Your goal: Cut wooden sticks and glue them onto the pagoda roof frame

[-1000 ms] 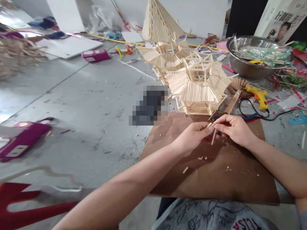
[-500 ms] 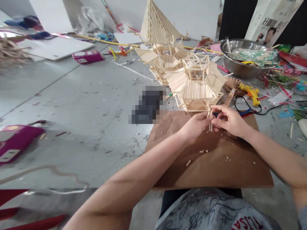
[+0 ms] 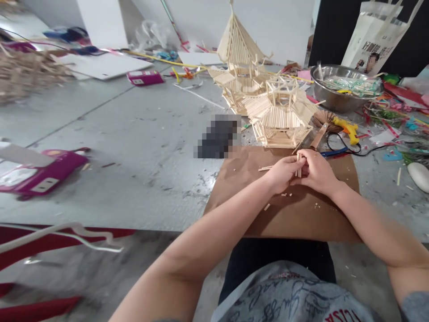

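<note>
Holding a small bundle of short, pale wooden sticks [image 3: 299, 164] roughly upright, in the left hand [image 3: 287, 172] and right hand [image 3: 315, 172] together, over the far part of a brown paper-like sheet [image 3: 291, 223] at the near edge of the grey bench [image 3: 150, 156]. Pinching with the left fingers drawn narrow on the bundle; curling the right fingers around its other side, partly hiding it.

Lying just left of the left hand, near the sheet's far edge: loose pale sticks [image 3: 266, 168]. Scattered nearer, towards the middle of the sheet: small wooden offcuts [image 3: 267, 207] and pale crumbs [image 3: 317, 205].

Standing just beyond the sheet's far edge: an open-topped wooden-stick pavilion [image 3: 281, 117]. Rising behind and to its left: a wooden-stick tower with a pointed roof [image 3: 239, 49]. Lying left of the pavilion, by the sheet's far left corner: a dark object [image 3: 217, 138], too pixelated to identify.

Resting beyond the sheet's far right corner: a yellow glue gun [image 3: 348, 129] with a black cord, just beside a brown pleated fan [image 3: 323, 120]. Set farther back, towards the bench's far right: a shiny round metal bowl [image 3: 342, 103], holding clear-and-green wrapped items. Lying towards the bench's near left corner: a purple box-shaped device [image 3: 56, 176].
</note>
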